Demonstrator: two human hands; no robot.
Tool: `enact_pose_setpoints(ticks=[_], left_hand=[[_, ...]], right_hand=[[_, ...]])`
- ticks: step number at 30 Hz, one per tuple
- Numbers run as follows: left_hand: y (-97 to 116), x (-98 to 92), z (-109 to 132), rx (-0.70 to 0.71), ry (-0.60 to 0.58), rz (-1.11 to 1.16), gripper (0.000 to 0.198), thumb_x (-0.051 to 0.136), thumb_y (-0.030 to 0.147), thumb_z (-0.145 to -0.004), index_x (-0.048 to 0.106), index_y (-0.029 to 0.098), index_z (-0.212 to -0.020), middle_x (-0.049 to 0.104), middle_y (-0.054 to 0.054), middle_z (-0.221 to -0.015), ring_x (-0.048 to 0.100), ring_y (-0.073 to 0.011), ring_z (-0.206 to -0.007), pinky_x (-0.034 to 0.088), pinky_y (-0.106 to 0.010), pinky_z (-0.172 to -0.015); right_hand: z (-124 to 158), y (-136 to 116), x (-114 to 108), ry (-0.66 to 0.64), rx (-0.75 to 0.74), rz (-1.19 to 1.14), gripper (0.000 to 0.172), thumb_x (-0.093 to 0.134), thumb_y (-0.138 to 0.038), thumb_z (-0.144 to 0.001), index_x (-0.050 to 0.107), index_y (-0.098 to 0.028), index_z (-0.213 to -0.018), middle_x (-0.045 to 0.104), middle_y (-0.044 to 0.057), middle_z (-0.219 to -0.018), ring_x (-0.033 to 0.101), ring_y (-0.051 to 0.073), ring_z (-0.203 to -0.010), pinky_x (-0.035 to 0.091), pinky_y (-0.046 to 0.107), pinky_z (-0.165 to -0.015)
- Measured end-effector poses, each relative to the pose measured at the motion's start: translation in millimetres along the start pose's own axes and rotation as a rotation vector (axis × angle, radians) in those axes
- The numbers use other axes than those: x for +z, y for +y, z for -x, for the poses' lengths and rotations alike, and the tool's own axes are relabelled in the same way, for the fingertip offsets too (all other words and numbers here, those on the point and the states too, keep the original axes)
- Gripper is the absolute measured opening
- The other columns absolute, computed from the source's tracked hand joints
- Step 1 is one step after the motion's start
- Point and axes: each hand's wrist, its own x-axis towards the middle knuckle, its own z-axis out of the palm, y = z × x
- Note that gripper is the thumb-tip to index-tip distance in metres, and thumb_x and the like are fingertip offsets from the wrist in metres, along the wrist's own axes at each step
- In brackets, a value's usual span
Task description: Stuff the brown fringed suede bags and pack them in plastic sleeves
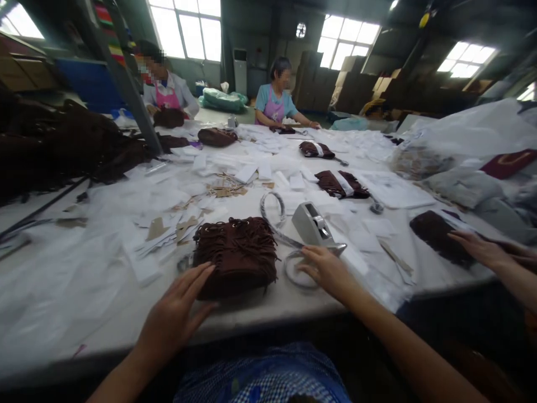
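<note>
A dark brown fringed bag (237, 254) lies flat on the table in front of me. My left hand (178, 305) rests at its lower left corner, fingers stretched out and touching its edge. On the other side of the bag, my right hand (327, 271) has its fingers curled round the strap (272, 221), which is wrapped in greyish plastic and loops beside the bag. Just beyond that hand stands a grey tape dispenser (312, 224).
White paper and plastic sheets (113, 201) and brown tags (157, 228) cover much of the table. Banded brown bags (342, 184) lie farther off. At right, a co-worker's hand (478, 246) touches another brown bag (438, 235). Two people work across the table. A grey post (130, 84) rises at left.
</note>
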Motion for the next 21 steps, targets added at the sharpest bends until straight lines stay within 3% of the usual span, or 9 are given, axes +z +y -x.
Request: enact_pose_setpoints(ticks=[3, 6, 9, 12, 14, 16, 21], left_hand=[[-6.4, 10.4, -9.0, -0.007, -0.044, -0.007, 0.055, 0.055, 0.044, -0.092, 0.046, 0.029, -0.144, 0.063, -0.007, -0.133, 0.061, -0.0276, -0.119, 0.048, -0.041, -0.104], [-2.7, -3.2, -18.1, -0.064, -0.071, 0.044, 0.049, 0.054, 0.047, -0.091, 0.054, 0.032, -0.138, 0.065, -0.006, -0.13, 0.064, -0.0289, -0.114, 0.052, -0.042, -0.099], [29.4, -22.3, -27.3, -0.072, 0.083, 0.104, 0.044, 0.06, 0.047, -0.087, 0.06, 0.036, -0.13, 0.067, -0.002, -0.127, 0.064, -0.0305, -0.113, 0.049, -0.046, -0.103], [79.3, -17.2, -42.3, 0.019, 0.124, 0.272, 0.03, 0.06, 0.033, -0.089, 0.066, 0.037, -0.118, 0.073, 0.001, -0.112, 0.07, -0.0249, -0.099, 0.054, -0.039, -0.096], [110.7, 7.6, -58.4, 0.128, -0.024, 0.376, 0.027, 0.057, 0.026, -0.092, 0.067, 0.032, -0.116, 0.073, -0.002, -0.111, 0.07, -0.0232, -0.099, 0.055, -0.034, -0.092], [135.0, 45.6, -78.3, 0.19, -0.18, 0.414, 0.029, 0.048, 0.021, -0.096, 0.067, 0.027, -0.117, 0.071, -0.005, -0.116, 0.068, -0.0221, -0.104, 0.053, -0.033, -0.094], [161.8, 138.6, -121.9, 0.102, -0.419, 0.21, 0.028, 0.046, 0.012, -0.093, 0.064, 0.017, -0.114, 0.067, -0.014, -0.114, 0.064, -0.0245, -0.105, 0.051, -0.036, -0.091]], right_hand=[[6.7, -7.1, 11.1, -0.125, -0.057, -0.028, 0.036, 0.072, -0.034, -0.085, 0.068, -0.02, -0.117, 0.068, 0.01, -0.122, 0.058, 0.027, -0.121, 0.045, 0.042, -0.104], [14.0, -9.8, 8.1, -0.165, -0.059, -0.023, 0.038, 0.072, -0.039, -0.085, 0.068, -0.02, -0.118, 0.069, 0.01, -0.12, 0.059, 0.027, -0.119, 0.043, 0.044, -0.105], [23.6, -6.6, 3.1, -0.127, 0.001, 0.004, 0.028, 0.064, -0.031, -0.091, 0.067, -0.02, -0.117, 0.071, 0.009, -0.117, 0.062, 0.024, -0.112, 0.045, 0.041, -0.101], [32.2, -0.3, 5.8, -0.008, 0.172, 0.055, 0.023, 0.052, -0.02, -0.096, 0.067, -0.019, -0.114, 0.07, 0.009, -0.114, 0.063, 0.022, -0.106, 0.049, 0.035, -0.095], [37.0, 3.0, 11.9, 0.05, 0.281, 0.102, 0.024, 0.051, -0.018, -0.096, 0.067, -0.017, -0.114, 0.069, 0.011, -0.113, 0.063, 0.024, -0.105, 0.05, 0.035, -0.092], [41.3, 4.6, 19.6, 0.097, 0.324, 0.119, 0.025, 0.053, -0.02, -0.094, 0.065, -0.014, -0.116, 0.067, 0.014, -0.115, 0.06, 0.026, -0.108, 0.049, 0.037, -0.096], [49.1, 5.3, 35.0, 0.229, 0.45, 0.041, 0.035, 0.054, -0.03, -0.094, 0.059, -0.012, -0.124, 0.064, 0.018, -0.118, 0.06, 0.029, -0.112, 0.049, 0.042, -0.098]])
